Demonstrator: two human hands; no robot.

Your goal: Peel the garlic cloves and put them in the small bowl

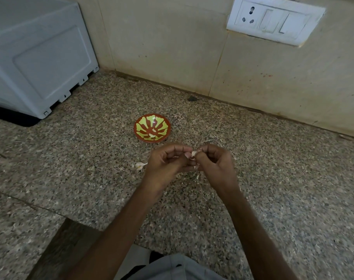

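Observation:
A small red bowl (163, 120) with a yellow-green pattern stands on the speckled granite counter, with two pale peeled cloves (153, 133) lying in it. Just in front of the bowl, my left hand (167, 163) and my right hand (213, 163) meet above the counter. Both pinch a small garlic clove (193, 153) between their fingertips; most of the clove is hidden by the fingers. Another garlic clove (140, 165), still in its skin, lies on the counter beside my left hand.
A white appliance (36, 57) stands at the back left on a dark mat. The beige tiled wall runs behind the bowl, with a white socket and switch plate (275, 20) at the upper right. The counter's front edge (57, 235) drops away at the lower left.

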